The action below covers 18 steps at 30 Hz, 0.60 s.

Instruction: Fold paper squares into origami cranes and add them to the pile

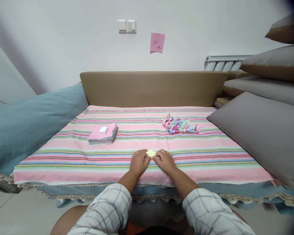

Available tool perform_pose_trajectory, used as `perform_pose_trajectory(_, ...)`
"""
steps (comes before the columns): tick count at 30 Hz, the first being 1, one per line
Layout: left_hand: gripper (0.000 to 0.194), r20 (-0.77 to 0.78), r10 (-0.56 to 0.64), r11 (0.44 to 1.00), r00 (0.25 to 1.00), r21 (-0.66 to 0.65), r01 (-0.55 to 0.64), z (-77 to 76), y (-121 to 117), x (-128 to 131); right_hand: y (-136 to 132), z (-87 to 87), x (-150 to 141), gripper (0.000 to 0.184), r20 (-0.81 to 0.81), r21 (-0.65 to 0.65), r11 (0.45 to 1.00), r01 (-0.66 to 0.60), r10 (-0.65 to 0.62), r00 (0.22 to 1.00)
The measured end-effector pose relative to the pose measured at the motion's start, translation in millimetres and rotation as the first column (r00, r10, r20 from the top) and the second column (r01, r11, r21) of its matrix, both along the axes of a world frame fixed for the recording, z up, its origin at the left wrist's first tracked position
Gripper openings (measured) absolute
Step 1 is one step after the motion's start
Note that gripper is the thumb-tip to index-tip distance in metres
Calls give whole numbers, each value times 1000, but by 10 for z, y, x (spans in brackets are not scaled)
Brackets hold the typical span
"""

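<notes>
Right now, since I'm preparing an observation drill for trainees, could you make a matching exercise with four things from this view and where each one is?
Things:
1. yellow paper
2. paper stack
3. folded pieces
4. pink note

Places:
A. on the wall
B. under a small white block
C. between the left hand and right hand
D. in a multicoloured heap on the striped cloth

Pairs: 1-C, 2-B, 3-D, 4-A

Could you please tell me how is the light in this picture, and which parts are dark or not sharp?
Head view: soft, even light on the striped cloth; head view: left hand and right hand fairly sharp, lace trim smeared at lower right; head view: upper right corner dark.
</notes>
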<state>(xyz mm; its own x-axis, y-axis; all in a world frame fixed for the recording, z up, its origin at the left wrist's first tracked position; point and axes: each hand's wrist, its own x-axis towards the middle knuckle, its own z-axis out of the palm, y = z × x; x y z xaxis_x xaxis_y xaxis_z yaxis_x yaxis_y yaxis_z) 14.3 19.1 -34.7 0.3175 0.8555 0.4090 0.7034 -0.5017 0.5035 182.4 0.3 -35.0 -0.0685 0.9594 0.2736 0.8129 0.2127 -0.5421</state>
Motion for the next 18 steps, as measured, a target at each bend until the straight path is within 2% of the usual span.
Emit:
perform_pose_trajectory(9,12,37,62,994,997,-87,-59,25,51,40,58,-17,-54,16,26,-37,996,85,-84,996)
perform_pose_trajectory(18,11,22,107,983,994,-150,-102,43,74,77,50,-32,-45,12,-45,-41,996,85,-86,995)
